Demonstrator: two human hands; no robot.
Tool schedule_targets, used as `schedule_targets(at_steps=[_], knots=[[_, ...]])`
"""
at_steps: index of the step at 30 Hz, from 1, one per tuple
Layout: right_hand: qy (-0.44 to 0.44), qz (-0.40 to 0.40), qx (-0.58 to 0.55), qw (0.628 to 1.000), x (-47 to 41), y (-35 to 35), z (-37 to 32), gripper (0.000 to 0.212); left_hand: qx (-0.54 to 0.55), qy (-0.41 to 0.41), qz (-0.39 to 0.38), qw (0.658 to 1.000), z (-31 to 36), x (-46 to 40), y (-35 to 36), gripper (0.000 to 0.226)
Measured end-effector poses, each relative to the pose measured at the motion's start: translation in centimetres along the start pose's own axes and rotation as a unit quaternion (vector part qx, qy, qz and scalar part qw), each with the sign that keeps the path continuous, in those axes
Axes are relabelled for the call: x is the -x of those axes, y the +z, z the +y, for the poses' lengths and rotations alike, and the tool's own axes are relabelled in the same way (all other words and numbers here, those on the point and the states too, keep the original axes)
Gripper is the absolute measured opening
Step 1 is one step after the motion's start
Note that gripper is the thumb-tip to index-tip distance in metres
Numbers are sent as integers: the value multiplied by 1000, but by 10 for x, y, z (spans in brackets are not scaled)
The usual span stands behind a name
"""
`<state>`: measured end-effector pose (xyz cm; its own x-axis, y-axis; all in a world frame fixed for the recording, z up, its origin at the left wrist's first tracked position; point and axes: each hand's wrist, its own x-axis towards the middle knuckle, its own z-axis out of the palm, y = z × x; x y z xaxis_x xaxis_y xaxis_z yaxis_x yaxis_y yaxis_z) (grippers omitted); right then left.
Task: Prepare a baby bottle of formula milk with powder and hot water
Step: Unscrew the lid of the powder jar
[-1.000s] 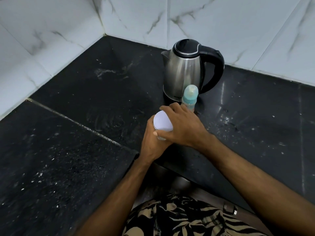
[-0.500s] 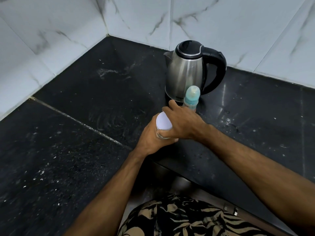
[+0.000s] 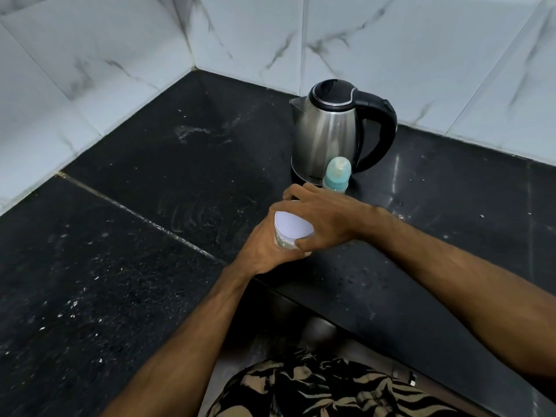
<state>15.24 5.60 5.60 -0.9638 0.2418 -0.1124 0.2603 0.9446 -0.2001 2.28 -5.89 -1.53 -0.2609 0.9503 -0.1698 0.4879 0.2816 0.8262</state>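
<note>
Little moves since earlier frame: our left hand (image 3: pixel 264 251) still grips small clear powder jar (image 3: pixel 284 240), right hand (image 3: pixel 323 219) clasps its white lid (image 3: pixel 293 225). Light, rigid, smooth; hold body, twist rim.

Black stone countertop (image 3: pixel 126 266), dusty and speckled, with a seam running 9 to 4 o'clock. White marble-veined wall tiles (image 3: pixel 391 40) meet in a corner at 11 o'clock.
</note>
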Motion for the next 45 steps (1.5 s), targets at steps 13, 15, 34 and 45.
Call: schedule_targets(at_steps=[13, 15, 34, 45], knots=[[56, 53, -73, 994, 10, 11, -9, 82, 32, -41, -6, 999, -2, -8, 5, 73], [88, 85, -54, 991, 11, 11, -9, 86, 40, -16, 3, 999, -5, -6, 6, 83], [78, 79, -174, 979, 7, 22, -17, 81, 7, -16, 4, 1000, -7, -7, 7, 80], [87, 100, -146, 980, 7, 24, -19, 85, 16, 18, 13, 1000, -13, -4, 5, 91]])
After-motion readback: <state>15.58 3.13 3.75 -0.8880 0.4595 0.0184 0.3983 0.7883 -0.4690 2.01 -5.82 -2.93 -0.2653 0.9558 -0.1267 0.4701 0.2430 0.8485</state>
